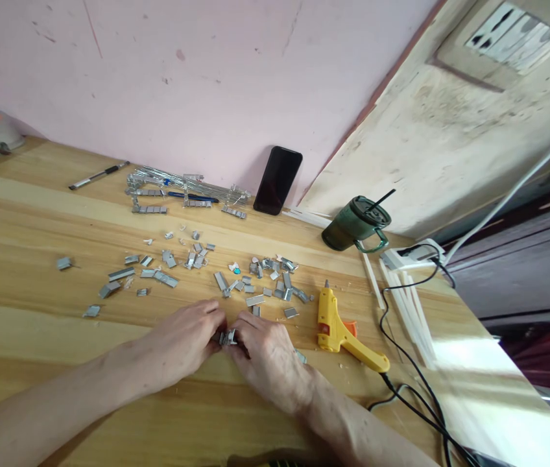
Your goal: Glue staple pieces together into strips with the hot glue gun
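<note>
Between my two hands, just above the wooden table, is a small grey metallic piece [229, 336], folded or channel-shaped. My left hand [197, 334] pinches it from the left. From the right, the fingers of my right hand [268, 353] are closed on its other side. My fingertips hide most of the piece. Ahead of my hands lie several similar grey pieces [255, 300], some flat strips and some bent. More of them [165, 279] are scattered to the left.
A yellow glue gun [336, 331] lies right of my hands, its black cord [421, 415] trailing off. Behind are a phone [278, 180] against the wall, a green mug [355, 224], thin metal rods [178, 178], a pen [100, 175], white sticks [408, 311] and a power strip [414, 255].
</note>
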A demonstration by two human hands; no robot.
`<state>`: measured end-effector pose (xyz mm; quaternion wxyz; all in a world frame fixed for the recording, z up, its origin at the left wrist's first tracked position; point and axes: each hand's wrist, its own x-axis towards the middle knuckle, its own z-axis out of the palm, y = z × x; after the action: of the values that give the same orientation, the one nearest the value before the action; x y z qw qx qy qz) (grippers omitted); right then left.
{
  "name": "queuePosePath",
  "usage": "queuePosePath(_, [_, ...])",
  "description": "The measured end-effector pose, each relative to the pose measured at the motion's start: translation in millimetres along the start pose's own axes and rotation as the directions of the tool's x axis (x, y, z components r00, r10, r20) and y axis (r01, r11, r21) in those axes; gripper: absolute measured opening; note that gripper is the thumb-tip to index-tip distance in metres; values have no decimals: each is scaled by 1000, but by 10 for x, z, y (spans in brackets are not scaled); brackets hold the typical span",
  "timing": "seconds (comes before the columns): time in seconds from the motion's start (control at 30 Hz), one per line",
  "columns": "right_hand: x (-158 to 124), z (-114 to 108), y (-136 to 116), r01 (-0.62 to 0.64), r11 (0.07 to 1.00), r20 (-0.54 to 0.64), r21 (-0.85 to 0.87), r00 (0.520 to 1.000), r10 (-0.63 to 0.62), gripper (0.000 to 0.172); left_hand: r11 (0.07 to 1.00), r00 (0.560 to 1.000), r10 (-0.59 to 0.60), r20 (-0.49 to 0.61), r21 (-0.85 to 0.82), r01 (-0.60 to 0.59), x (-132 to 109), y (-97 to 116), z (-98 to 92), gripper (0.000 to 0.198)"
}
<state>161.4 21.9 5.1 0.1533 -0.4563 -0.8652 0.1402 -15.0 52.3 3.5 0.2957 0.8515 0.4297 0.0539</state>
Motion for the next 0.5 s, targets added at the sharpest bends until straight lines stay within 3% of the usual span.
queuePosePath(0.5, [-27, -111, 4, -67, 995, 39, 79, 997, 64, 10, 1000, 1000, -15, -27, -26, 14, -25, 49, -29, 12])
